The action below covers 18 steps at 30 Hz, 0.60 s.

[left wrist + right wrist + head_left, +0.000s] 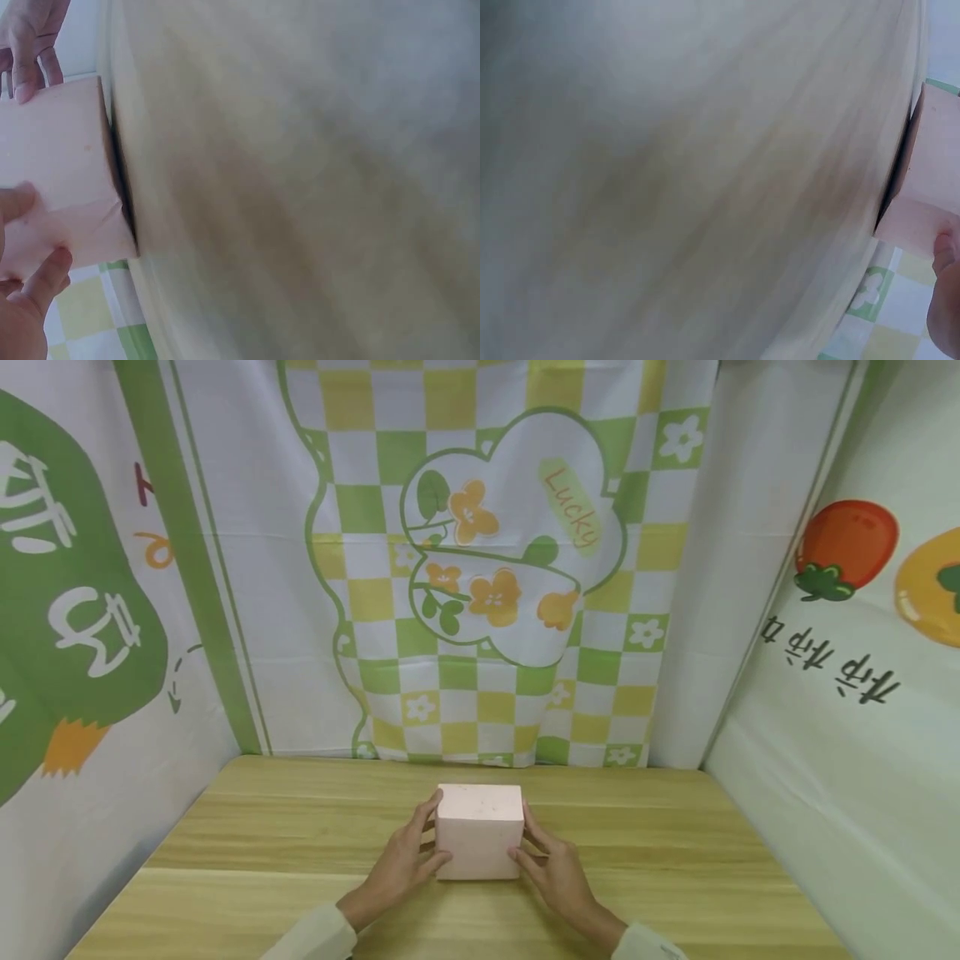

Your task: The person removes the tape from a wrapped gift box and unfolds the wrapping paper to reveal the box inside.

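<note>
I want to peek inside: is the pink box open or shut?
Shut on top: in the head view, the pink box looks flat and covered there. Underneath, I cannot tell.

Premises present as a small cloth-walled booth [765, 485]; home, shop or office cannot be determined. A wood-grain tabletop [645, 827] occupies six o'clock. Printed hangings bound it: a green-and-yellow checked panel [495, 706] at twelve, a green-patched sheet [67, 585] at ten, a fruit-printed sheet [847, 760] at two.
</note>
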Tool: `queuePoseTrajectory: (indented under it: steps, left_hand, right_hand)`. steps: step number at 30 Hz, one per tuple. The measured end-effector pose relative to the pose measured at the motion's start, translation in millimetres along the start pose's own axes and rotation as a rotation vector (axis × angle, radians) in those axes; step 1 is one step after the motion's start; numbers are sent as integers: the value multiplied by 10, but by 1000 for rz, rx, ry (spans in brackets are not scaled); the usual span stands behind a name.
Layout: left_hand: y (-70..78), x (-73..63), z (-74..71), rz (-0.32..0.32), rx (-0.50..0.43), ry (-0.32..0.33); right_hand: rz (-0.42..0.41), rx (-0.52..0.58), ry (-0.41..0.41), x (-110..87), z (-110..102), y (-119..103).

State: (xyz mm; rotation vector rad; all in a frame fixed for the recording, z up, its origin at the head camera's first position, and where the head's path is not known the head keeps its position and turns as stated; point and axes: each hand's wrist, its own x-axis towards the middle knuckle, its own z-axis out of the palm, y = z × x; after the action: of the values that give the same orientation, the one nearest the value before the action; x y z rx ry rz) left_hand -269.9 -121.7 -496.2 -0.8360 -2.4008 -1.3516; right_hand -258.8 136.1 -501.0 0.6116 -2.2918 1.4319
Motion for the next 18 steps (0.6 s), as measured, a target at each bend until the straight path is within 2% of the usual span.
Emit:
queuePoseTrajectory:
  steps: [5,11,13,18]
  left_hand:
    - [36,28,-58,-44,-37,-42]
    - [78,67,-133,-159,-54,-67]
    - [104,90,-154,-173,-58,-61]
    - [168,158,-207,-152,-35,-44]
  right_hand:
    - [-17,13,12,32,-39,-7]
    - [72,29,2,102,-82,-90]
    - [90,16,-2,114,-91,-119]
    - [153,-10,-2,149,-89,-168]
